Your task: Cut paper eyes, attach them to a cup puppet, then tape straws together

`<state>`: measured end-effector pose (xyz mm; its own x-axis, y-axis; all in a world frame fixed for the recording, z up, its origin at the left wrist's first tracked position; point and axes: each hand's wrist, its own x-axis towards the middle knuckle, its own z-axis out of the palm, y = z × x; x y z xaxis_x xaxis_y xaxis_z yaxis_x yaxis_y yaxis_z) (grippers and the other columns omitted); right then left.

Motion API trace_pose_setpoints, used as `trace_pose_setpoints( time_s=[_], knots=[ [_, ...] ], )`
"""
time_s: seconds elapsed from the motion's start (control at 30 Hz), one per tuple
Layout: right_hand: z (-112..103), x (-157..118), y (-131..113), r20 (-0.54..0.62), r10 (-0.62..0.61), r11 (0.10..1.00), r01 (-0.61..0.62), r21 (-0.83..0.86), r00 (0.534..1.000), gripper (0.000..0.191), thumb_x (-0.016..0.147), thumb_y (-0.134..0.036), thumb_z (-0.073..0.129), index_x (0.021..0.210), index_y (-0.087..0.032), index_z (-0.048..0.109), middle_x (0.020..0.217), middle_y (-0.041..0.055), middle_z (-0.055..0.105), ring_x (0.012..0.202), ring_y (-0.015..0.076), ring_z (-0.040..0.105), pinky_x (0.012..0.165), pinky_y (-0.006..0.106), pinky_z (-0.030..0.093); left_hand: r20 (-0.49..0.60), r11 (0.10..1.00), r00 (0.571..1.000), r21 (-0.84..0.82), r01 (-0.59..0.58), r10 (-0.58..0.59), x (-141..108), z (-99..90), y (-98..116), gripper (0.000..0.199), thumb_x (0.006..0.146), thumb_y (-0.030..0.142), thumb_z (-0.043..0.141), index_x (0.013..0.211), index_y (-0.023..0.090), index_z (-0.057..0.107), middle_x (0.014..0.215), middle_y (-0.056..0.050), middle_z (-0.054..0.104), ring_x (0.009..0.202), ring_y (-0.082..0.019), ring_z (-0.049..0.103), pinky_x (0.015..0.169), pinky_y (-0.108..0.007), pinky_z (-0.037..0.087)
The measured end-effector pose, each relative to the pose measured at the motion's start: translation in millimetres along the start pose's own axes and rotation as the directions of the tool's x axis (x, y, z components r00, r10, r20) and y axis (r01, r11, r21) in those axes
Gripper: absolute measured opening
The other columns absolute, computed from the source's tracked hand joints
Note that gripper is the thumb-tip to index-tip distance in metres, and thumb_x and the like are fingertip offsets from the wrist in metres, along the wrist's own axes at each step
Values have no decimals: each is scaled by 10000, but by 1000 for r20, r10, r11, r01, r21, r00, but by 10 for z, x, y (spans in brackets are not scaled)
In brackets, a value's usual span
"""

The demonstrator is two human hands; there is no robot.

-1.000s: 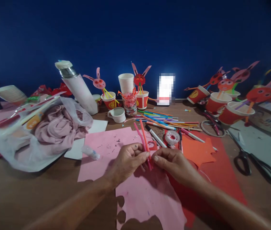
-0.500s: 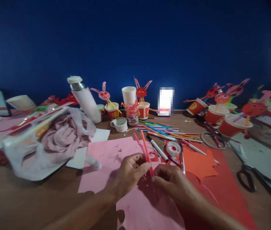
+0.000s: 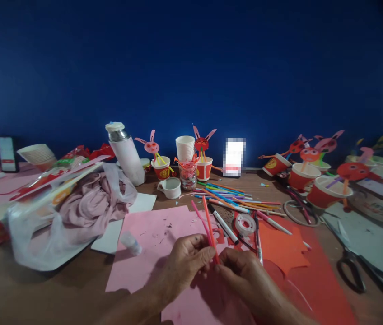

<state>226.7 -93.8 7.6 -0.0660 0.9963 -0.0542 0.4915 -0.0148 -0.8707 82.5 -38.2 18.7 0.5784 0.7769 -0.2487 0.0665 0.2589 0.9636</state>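
Two straws [image 3: 205, 216], one pink and one red-orange, stand upright between my hands, their upper ends slightly apart. My left hand [image 3: 191, 257] pinches them between thumb and fingers. Lower down, my right hand [image 3: 237, 268] is closed around their bottom ends, and its fingertips partly hide them. Beneath my hands lies a sheet of pink paper [image 3: 164, 225] with small dark scraps on it. Near my right hand are red paper [image 3: 327, 266], an orange paper piece [image 3: 284, 246], a roll of tape [image 3: 245, 223] and a black-and-white marker [image 3: 223, 224].
Loose coloured straws [image 3: 225, 192] lie ahead. Behind them stand a white mug [image 3: 170, 188], a thermos [image 3: 127, 158], stacked cups [image 3: 185, 148] and a phone [image 3: 234, 158]. Black-handled scissors [image 3: 350, 262] and paper cups with rabbit heads [image 3: 329, 192] are rightward; a plastic bag [image 3: 35, 243] is leftward.
The whole scene sits lower in the picture, as the camera has tilted up. Both hands keep their hold on the straws, with little change in pose.
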Motion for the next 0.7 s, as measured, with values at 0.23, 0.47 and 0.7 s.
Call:
trace_pose_setpoints(
  time_s=[0.23,0.47,0.7],
  knots=[
    [12,-20,-2,-14,-33,999,33,-21,999,170,732,-161,441,567,-142,472,525,-46,404,511,73,348,454,184,248,-4,997,1000,72,30,-30,24,15,-100,359,705,482,570,691,123,557,445,50,446,351,-49,373,321,-155,243],
    [19,-2,25,-10,-22,1000,22,1,1000,167,724,-163,458,561,-137,481,511,-49,419,489,67,351,444,182,239,-16,998,1000,53,23,-23,50,11,-204,385,729,497,544,641,122,538,429,43,456,326,-43,357,303,-152,236],
    [-15,4,0,51,1,1000,-2,15,999,191,743,-214,491,667,-129,643,557,-23,561,503,76,417,456,172,275,-48,998,998,36,43,-41,57,34,-193,412,680,532,575,604,128,563,460,3,531,397,-86,464,373,-178,321]
  ],
)
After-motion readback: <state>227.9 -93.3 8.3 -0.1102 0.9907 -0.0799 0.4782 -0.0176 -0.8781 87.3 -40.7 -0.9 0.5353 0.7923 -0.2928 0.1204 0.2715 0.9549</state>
